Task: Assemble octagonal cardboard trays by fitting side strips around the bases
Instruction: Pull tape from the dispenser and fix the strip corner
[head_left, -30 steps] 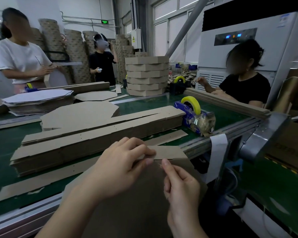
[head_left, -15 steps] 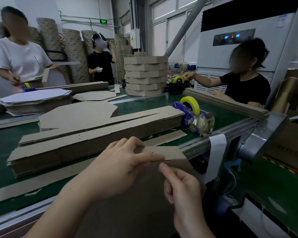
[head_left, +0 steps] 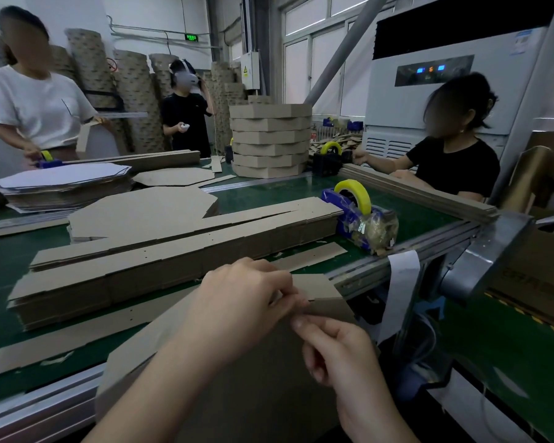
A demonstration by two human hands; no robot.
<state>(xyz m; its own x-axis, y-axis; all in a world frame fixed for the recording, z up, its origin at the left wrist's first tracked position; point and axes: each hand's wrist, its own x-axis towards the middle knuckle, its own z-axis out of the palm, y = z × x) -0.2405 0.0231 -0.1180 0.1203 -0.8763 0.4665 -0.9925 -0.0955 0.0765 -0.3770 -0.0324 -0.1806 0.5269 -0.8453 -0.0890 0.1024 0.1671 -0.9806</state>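
Base (head_left: 269, 388): large brown cardboard panel in the foreground, between the forearms, its far edge at the near rail (head_left: 39, 410) of the green belt (head_left: 269, 193). Strip (head_left: 319, 284): one end shows just beyond the left hand (head_left: 247, 302), lying against the far edge of the base. Left hand: fingers curled over, pinching the strip at that edge and hiding the joint. Right hand (head_left: 339, 350): thumb and forefinger pinch the base's edge just beside the left fingertips; remaining fingers curled. A long piece (head_left: 77, 334) on the belt runs in toward the left hand from the left; whether it is the same strip cannot be told.

Directly behind the hands a stack of strips (head_left: 173, 251) lies across the belt, with one loose strip (head_left: 311, 255) between stack and hands. Behind the stack: a pile of flat octagonal panels (head_left: 141, 212). At the stack's right end: a blue tape dispenser (head_left: 362, 222) with a yellow roll, near the rail; a white slip (head_left: 400, 282) hangs from the rail below it. Farther off: white-faced sheets (head_left: 64, 183) at left, a tower of finished trays (head_left: 269, 142) at centre, a second dispenser (head_left: 330, 156) beside it, a bundle of strips (head_left: 413, 193) along the right side. Three people surround the belt: a person in white (head_left: 36, 103) at left, a person with headset (head_left: 186, 113) behind, a person in black (head_left: 454, 161) at right, before a white cabinet (head_left: 445, 78).
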